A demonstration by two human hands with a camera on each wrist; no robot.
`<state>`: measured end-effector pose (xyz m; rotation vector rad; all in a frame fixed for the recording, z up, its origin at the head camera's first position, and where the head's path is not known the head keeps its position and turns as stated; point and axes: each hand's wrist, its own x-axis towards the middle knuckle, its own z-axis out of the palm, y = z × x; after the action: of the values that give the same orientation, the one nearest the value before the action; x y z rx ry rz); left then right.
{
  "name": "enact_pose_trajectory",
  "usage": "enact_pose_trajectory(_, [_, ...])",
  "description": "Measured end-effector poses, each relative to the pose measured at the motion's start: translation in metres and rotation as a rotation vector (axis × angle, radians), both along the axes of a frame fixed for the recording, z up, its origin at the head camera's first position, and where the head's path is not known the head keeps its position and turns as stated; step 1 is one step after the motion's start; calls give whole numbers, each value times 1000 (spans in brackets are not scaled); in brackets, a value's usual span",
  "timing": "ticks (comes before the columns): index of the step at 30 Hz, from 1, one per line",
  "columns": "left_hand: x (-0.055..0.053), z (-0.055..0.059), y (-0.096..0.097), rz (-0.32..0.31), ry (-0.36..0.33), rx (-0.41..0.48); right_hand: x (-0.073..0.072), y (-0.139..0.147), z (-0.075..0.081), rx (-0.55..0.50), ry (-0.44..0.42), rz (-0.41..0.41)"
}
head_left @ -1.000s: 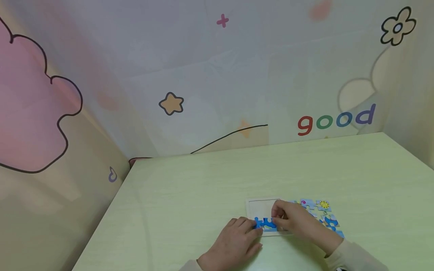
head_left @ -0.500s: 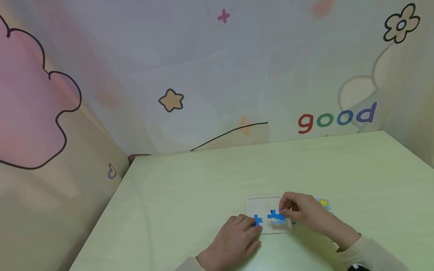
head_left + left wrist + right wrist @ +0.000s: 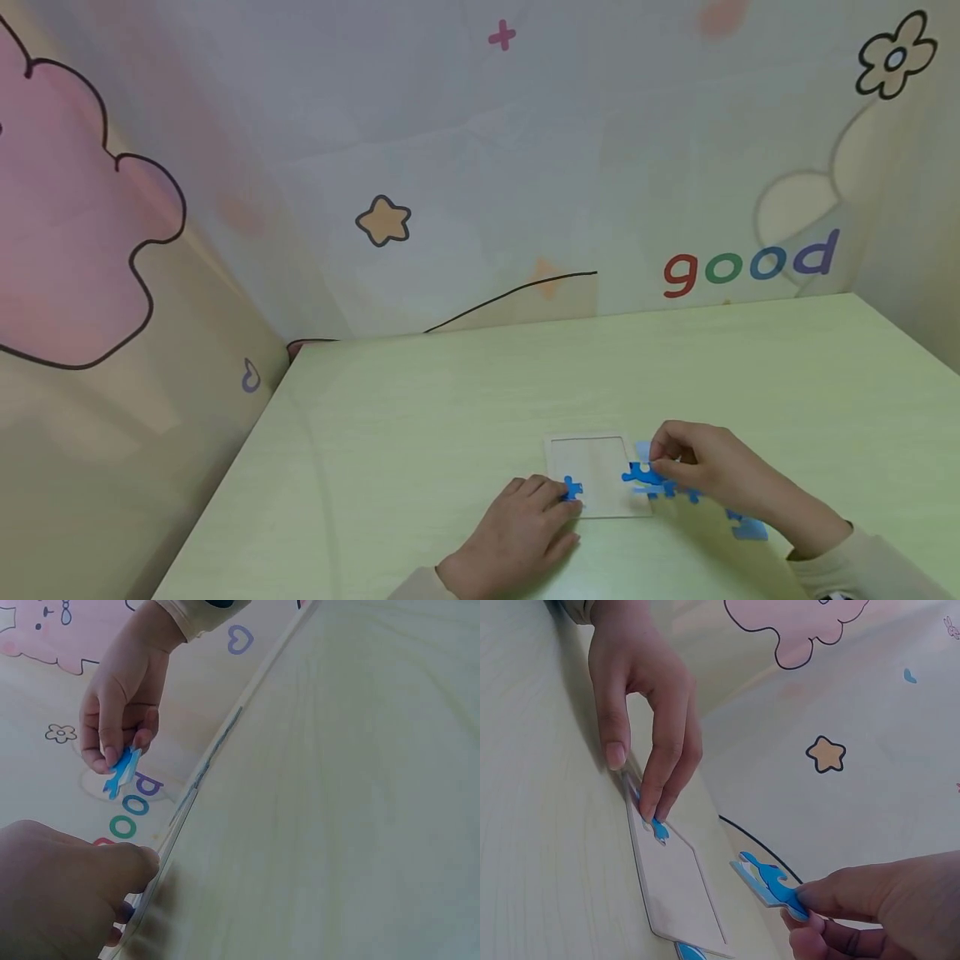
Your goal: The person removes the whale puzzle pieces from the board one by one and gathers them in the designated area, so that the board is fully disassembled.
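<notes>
My left hand (image 3: 517, 533) rests at the near left of a pale puzzle tray (image 3: 600, 475). Its fairly straight fingers press on a blue jigsaw piece (image 3: 573, 487) in the tray's near left corner, and the thumb lies at the near rim. Between thumb and forefinger, my right hand (image 3: 720, 462) pinches another blue jigsaw piece (image 3: 772, 885), raised above the tray's right edge. The right wrist view shows this held piece tilted, with its thin edge and part of its picture visible.
Right of the tray lie several loose blue jigsaw pieces (image 3: 748, 527), partly hidden under my right hand and forearm. All of it stands on a light green table (image 3: 420, 433) backed by a printed wall cloth (image 3: 480, 167).
My right hand has lifted its jigsaw piece from beside the corner piece and carried it right, to the tray's right edge. The left hand stays in place on the corner piece.
</notes>
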<state>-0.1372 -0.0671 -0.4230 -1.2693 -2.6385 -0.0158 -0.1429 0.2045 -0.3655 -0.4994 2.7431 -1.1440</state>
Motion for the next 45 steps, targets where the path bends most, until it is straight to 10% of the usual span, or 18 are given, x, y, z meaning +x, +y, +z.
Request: enact_pose_trajectory(45, [-1, -3, 0, -16, 67, 39, 18, 51, -46, 102, -112, -80])
